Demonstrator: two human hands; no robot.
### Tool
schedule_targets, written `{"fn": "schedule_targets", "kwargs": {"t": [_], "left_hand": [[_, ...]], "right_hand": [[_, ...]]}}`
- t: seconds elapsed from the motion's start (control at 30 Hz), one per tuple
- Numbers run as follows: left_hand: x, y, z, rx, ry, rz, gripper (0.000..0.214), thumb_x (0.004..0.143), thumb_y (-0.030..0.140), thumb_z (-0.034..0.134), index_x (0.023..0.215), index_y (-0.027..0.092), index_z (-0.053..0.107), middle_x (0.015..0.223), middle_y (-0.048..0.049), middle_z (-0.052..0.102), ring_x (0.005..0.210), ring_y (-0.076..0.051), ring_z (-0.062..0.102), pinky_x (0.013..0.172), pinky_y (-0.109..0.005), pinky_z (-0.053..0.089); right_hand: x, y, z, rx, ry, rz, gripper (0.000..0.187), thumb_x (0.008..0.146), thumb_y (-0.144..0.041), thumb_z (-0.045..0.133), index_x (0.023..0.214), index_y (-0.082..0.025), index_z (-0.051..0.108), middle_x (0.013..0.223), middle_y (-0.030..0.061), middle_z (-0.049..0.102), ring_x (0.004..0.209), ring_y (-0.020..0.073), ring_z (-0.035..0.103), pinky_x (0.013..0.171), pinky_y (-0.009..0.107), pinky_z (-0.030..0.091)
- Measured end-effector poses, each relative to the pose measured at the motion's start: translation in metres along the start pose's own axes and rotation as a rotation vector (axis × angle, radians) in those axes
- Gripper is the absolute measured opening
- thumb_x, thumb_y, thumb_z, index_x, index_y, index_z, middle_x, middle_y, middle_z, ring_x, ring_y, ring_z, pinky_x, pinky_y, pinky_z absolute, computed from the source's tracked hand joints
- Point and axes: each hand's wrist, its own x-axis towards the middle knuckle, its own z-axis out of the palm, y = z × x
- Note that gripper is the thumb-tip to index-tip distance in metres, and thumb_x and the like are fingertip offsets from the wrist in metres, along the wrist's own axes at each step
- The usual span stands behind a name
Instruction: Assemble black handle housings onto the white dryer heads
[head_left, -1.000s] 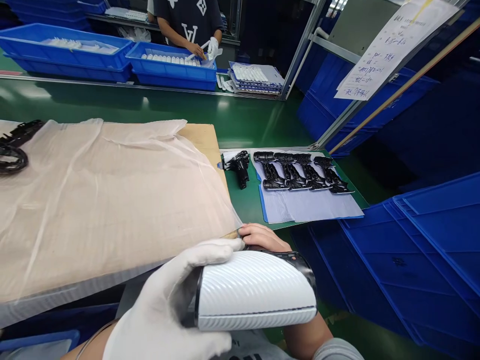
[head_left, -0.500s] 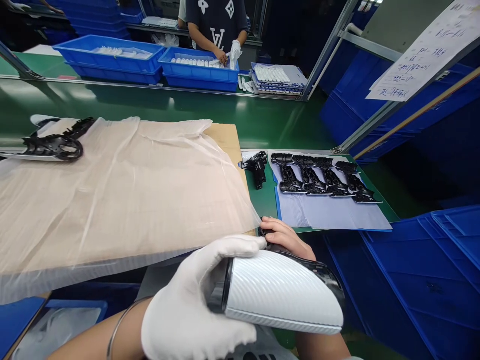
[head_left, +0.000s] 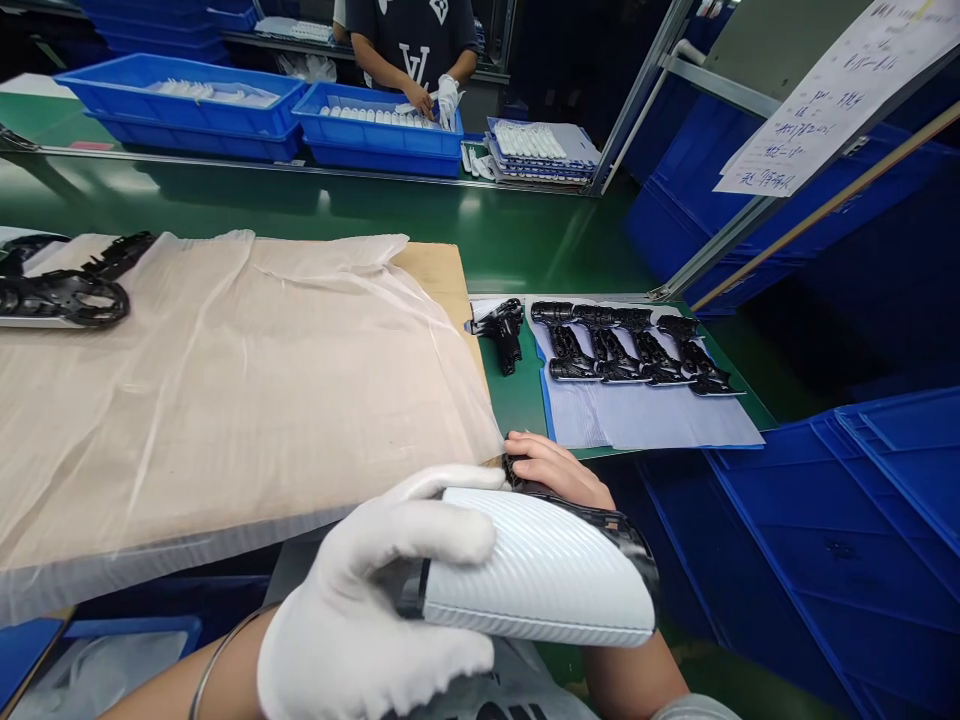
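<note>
Item: white carbon-weave shell (head_left: 540, 570), long axis crosswise, held before the green desk (head_left: 525, 250) | gloved left grip (head_left: 367, 590) closed on its left end | bare right grip (head_left: 555, 468) closed on black far rim

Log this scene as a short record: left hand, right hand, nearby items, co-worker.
Left hand: white-gloved, gripping a curved white ribbed shell
Right hand: bare, fingers at the shell's black edge
Nearby: black moulded parts on a pale blue-edged sheet; translucent plastic film over a board
Co-worker: across the green conveyor belt, hands at a blue tray
</note>
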Motion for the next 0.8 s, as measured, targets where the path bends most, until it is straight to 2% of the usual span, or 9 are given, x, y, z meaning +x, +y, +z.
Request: {"fn": "schedule_targets", "kwargs": {"t": [0.13,0.2,0.27,0.37,0.43,0.53,0.7,0.8], "left_hand": [[0.004,0.004,0.0,0.09,0.016,-0.042,0.041,0.059,0.013,0.091,0.095,0.028,0.078,0.126,-0.0077,0.07,0.109,-0.034,0.07,0.091,-0.041,0.057],[0.006,0.005,0.001,0.116,0.024,-0.079,0.036,0.057,0.02,0.093,0.09,0.025,0.079,0.119,-0.0078,0.073,0.106,-0.036,0.07,0.093,-0.043,0.057],[0.006,0.004,0.002,0.124,0.022,-0.08,0.038,0.057,0.021,0.093,0.092,0.025,0.078,0.117,-0.0086,0.074,0.106,-0.035,0.07,0.094,-0.043,0.057],[0.003,0.0,0.002,0.114,0.024,-0.05,0.043,0.059,0.015,0.09,0.098,0.024,0.076,0.128,-0.0113,0.069,0.107,-0.033,0.07,0.091,-0.04,0.058],[-0.001,-0.004,0.002,0.103,0.04,-0.031,0.055,0.057,0.012,0.091,0.107,0.025,0.073,0.133,-0.0116,0.066,0.112,-0.032,0.069,0.091,-0.038,0.058],[-0.004,-0.009,0.0,0.079,0.079,-0.069,0.076,0.049,0.011,0.095,0.118,0.025,0.069,0.131,-0.0116,0.068,0.121,-0.034,0.064,0.102,-0.04,0.053],[-0.001,-0.009,0.001,0.041,0.072,-0.131,0.078,0.047,0.016,0.097,0.119,0.022,0.07,0.126,-0.0137,0.071,0.118,-0.035,0.066,0.103,-0.042,0.054],[0.001,-0.005,0.003,0.028,0.062,-0.133,0.08,0.045,0.01,0.097,0.12,0.024,0.07,0.124,-0.0123,0.073,0.115,-0.034,0.068,0.1,-0.04,0.056]], "right_hand": [[0.001,0.001,0.001,0.014,0.006,-0.029,0.022,0.103,-0.038,0.051,0.115,-0.028,0.066,0.118,0.0083,0.073,0.122,0.0232,0.063,0.107,0.042,0.049],[0.0,0.003,0.002,0.022,0.011,-0.046,0.02,0.103,-0.037,0.051,0.116,-0.028,0.065,0.118,0.0083,0.072,0.122,0.0227,0.063,0.107,0.041,0.049],[0.0,0.005,0.002,0.016,0.016,-0.062,0.02,0.103,-0.037,0.051,0.116,-0.028,0.064,0.118,0.0082,0.072,0.122,0.0225,0.063,0.106,0.041,0.049],[0.001,0.008,0.002,-0.005,0.031,-0.096,0.021,0.103,-0.036,0.051,0.116,-0.027,0.064,0.119,0.0088,0.072,0.12,0.0226,0.064,0.106,0.042,0.05],[0.001,0.009,0.001,-0.016,0.043,-0.122,0.02,0.104,-0.034,0.05,0.117,-0.027,0.064,0.119,0.0091,0.071,0.12,0.0228,0.064,0.106,0.043,0.05],[0.003,0.01,-0.002,-0.036,0.054,-0.154,0.022,0.104,-0.03,0.049,0.121,-0.029,0.063,0.121,0.0087,0.07,0.121,0.0241,0.063,0.106,0.046,0.051],[0.004,0.008,-0.012,-0.092,0.044,-0.198,0.026,0.103,-0.025,0.048,0.126,-0.029,0.061,0.126,0.0102,0.068,0.126,0.0265,0.06,0.105,0.05,0.051],[0.006,0.007,-0.015,-0.154,0.039,-0.198,0.025,0.102,-0.027,0.05,0.124,-0.029,0.063,0.127,0.0107,0.068,0.128,0.0282,0.059,0.105,0.053,0.05]]}}
